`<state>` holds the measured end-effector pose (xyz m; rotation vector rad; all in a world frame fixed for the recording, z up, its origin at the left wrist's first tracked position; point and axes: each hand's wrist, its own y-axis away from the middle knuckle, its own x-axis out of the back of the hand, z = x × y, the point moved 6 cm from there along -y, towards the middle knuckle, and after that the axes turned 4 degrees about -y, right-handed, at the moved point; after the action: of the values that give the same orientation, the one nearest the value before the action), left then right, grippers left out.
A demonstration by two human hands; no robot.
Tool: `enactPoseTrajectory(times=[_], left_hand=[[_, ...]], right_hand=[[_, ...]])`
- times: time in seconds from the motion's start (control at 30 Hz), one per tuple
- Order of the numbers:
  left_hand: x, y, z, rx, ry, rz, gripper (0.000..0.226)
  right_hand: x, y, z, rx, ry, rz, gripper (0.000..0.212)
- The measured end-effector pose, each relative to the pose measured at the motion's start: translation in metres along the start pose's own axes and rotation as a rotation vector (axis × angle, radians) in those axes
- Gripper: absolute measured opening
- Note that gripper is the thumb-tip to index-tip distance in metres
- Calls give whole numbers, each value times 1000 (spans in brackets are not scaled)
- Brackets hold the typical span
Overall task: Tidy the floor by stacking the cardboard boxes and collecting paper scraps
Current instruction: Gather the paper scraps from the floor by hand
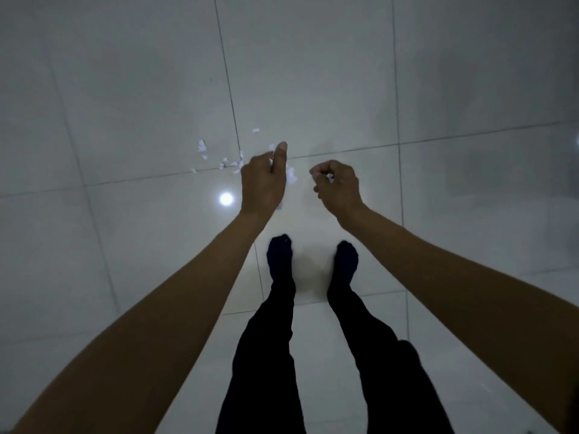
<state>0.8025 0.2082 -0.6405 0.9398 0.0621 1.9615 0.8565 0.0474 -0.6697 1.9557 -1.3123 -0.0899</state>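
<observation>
Floor tiles (141, 89) bear paper scraps (202, 146); right fingers (319, 175) seemingly pinch one.

Small white paper scraps (225, 162) scattered on floor, some seemingly held

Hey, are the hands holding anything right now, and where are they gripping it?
The right hand pinches a small white paper scrap in its curled fingers. The left hand appears to hold white scraps too, mostly hidden.
</observation>
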Motion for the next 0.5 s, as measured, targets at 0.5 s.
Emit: enactPoseTrajectory(times=[0.5], left_hand=[[161, 174, 184, 16, 57, -113, 63]], right_hand=[[136, 243, -174, -85, -181, 117, 11]])
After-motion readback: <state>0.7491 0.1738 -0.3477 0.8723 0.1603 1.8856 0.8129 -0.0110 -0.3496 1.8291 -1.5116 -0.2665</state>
